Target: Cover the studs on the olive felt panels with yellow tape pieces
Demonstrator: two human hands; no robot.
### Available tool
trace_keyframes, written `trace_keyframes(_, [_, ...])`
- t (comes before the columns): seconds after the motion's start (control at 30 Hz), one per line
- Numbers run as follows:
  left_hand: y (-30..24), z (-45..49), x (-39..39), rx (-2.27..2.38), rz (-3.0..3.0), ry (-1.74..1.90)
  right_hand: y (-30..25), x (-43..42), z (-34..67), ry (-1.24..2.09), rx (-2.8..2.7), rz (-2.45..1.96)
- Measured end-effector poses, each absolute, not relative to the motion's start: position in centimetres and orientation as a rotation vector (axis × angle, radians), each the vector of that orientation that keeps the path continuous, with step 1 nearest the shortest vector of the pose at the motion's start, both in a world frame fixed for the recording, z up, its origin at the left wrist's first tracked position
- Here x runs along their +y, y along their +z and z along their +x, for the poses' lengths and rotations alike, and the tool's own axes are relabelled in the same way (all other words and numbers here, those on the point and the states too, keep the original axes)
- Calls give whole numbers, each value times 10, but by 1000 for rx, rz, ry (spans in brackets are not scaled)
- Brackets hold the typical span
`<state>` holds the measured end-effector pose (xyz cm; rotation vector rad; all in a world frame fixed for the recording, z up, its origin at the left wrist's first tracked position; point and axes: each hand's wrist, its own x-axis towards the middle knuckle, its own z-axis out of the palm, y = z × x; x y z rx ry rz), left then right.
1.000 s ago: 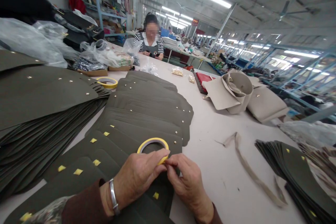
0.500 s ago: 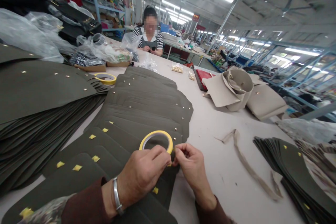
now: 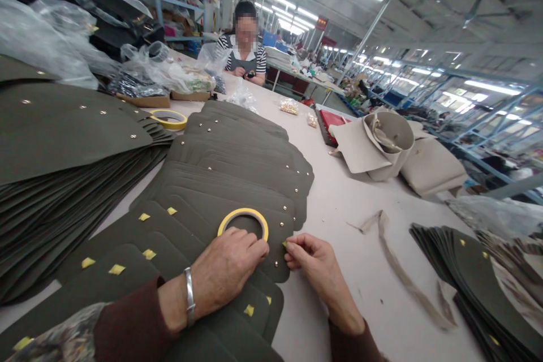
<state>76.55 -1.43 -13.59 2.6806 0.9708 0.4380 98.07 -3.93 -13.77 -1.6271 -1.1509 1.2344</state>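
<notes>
My left hand [image 3: 231, 263] is closed on a roll of yellow tape [image 3: 244, 214], which stands up above the fingers. It is over a fanned row of dark olive bag panels [image 3: 237, 141] with small metal studs along their edges. Just right of the panels, my right hand [image 3: 311, 257] pinches a small bit of yellow tape [image 3: 285, 244] between thumb and forefinger. Several yellow tape pieces [image 3: 117, 269] are stuck on the nearer panels, and one piece [image 3: 249, 310] lies below my left hand. A stud [image 3: 276, 264] shows between the two hands.
A thick stack of olive panels [image 3: 76, 136] lies at left, beside a second tape roll [image 3: 168, 119]. Beige bag parts [image 3: 382, 141], a beige strip [image 3: 399, 268] and more taped panels [image 3: 470, 277] are at right. A person [image 3: 245, 48] sits across the table.
My hands have moved apart. The left one shifted left with the tape roll, and the right one now holds a separate bit of tape. Another stud has come into sight between them.
</notes>
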Motion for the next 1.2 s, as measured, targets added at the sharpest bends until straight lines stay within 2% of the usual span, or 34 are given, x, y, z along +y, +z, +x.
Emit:
trace_keyframes(0.1, [-138, 765, -14, 979, 2709, 433, -134, -46, 979, 1424, -1228, -1714])
trace_keyframes(0.17, [-138, 765, -14, 983, 2724, 439, -134, -50, 975, 1413, -1304, -1763])
trace_keyframes(0.53, [-139, 765, -14, 993, 2740, 437, -128, -58, 959, 769, -1730, -1852])
trace_keyframes(0.73, [-135, 763, -14, 968, 2714, 413, -132, -74, 968, 791, -1679, -1802])
trace_keyframes(0.87, [-132, 762, -14, 938, 2723, 448, -140, -80, 963, 584, -1786, -1761])
trace_keyframes(1.03, [-134, 758, -13, 914, 2698, 621, -144, -71, 952, 407, -1835, -1805])
trace_keyframes(1.2, [-135, 752, -8, 815, 2588, 991, -134, -63, 953, 519, -1840, -1884])
